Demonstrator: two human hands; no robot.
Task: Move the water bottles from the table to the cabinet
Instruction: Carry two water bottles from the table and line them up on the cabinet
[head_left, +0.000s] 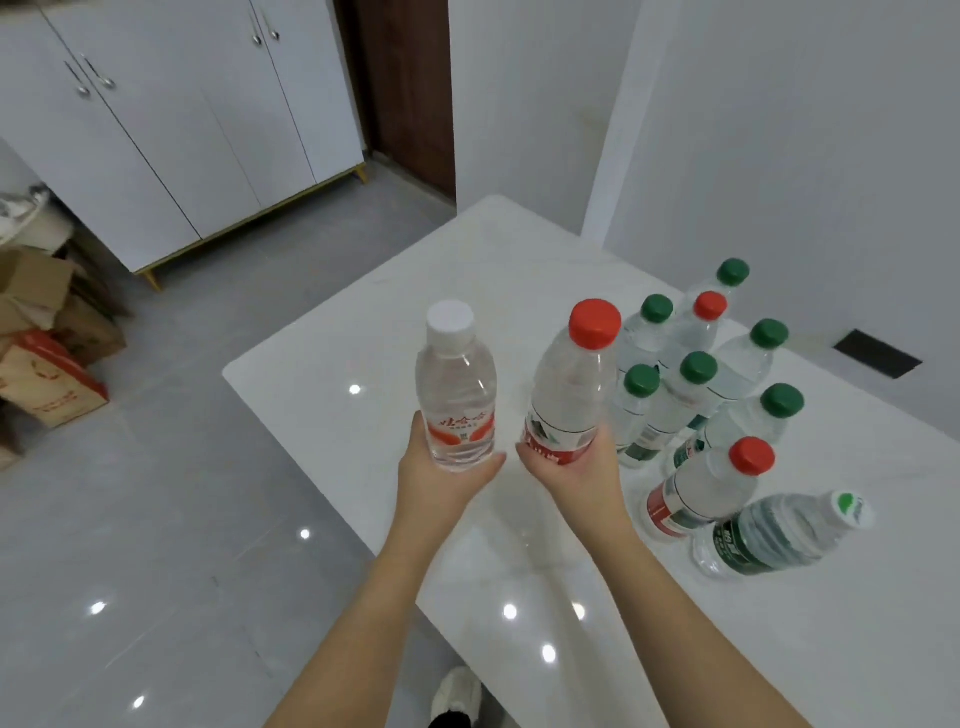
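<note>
At centre frame, the left hand (441, 470) has its fingers wrapped round a white-capped bottle (457, 389); the right hand (574, 473) grips a red-capped bottle (571, 387). Right of them, other bottles (696, 384) crowd the white surface (363, 332). The closed cabinet (182, 130) stands upper left.

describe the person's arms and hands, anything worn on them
Both arms are bare from the bottom edge of the picture to the fingers: no sleeves, gloves, watch, bracelet or rings show. The left hand and right hand look slim, with short, plain nails where they can be seen. No markings are visible on either forearm.
</note>
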